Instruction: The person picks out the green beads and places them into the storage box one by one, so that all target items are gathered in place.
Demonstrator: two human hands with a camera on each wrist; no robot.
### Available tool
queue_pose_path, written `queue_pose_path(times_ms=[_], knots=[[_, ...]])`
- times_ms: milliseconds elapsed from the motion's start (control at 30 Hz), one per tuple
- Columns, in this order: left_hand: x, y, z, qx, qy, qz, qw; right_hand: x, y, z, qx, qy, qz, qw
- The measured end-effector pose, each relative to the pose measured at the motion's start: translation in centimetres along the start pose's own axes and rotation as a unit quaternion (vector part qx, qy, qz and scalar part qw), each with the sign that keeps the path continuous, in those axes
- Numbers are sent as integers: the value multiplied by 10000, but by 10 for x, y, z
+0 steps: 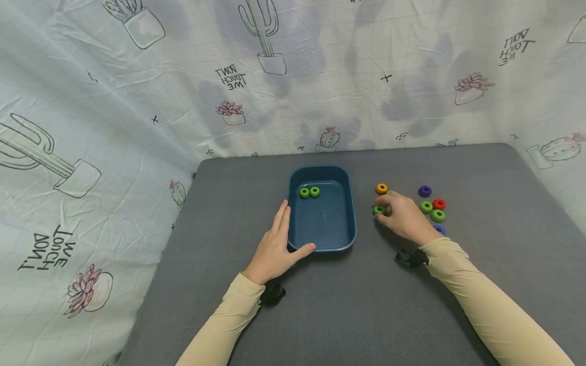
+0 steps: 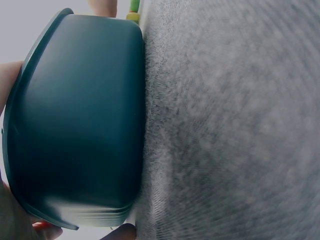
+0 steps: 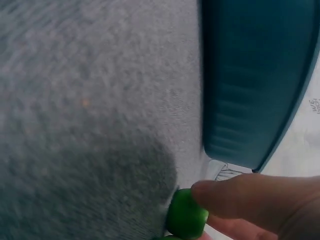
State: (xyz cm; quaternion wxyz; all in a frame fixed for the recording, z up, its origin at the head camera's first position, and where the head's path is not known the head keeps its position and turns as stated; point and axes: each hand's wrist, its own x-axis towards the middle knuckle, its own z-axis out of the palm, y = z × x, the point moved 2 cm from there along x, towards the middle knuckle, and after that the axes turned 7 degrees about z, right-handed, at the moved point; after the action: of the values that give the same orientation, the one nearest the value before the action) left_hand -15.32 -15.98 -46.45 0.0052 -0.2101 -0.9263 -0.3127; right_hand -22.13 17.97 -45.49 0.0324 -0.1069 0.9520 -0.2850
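Observation:
A dark blue plastic bin point(image 1: 322, 248) stands on the grey table, with two green beads point(image 1: 315, 191) lying inside near its far left corner. My left hand point(image 1: 273, 252) rests against the bin's left side, fingers straight along the wall and thumb stretched across the near left corner. To the right of the bin, my right hand point(image 1: 405, 216) pinches a green bead point(image 3: 186, 215) at table level between thumb and fingers. Part of another green bead point(image 1: 389, 192) shows just behind that hand, and an orange bead point(image 1: 381, 189) lies a little farther back.
Right of my right hand lie loose beads: a dark purple one point(image 1: 425, 191), a red one point(image 1: 439, 204), two green ones point(image 1: 437, 216) and a blue one point(image 1: 439, 230) partly hidden by the wrist. A printed cloth point(image 1: 366, 91) hangs behind the table point(image 1: 357, 315).

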Motion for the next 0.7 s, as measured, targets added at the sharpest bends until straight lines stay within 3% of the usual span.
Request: queue_pose_path(times_ms=[333, 700], knots=[[0, -1, 1, 13, 0, 2, 10000, 1, -4, 0, -143, 85, -13, 9999], [1, -1, 1, 19, 26, -3, 10000, 2, -28, -20, 99, 358, -262, 9990]])
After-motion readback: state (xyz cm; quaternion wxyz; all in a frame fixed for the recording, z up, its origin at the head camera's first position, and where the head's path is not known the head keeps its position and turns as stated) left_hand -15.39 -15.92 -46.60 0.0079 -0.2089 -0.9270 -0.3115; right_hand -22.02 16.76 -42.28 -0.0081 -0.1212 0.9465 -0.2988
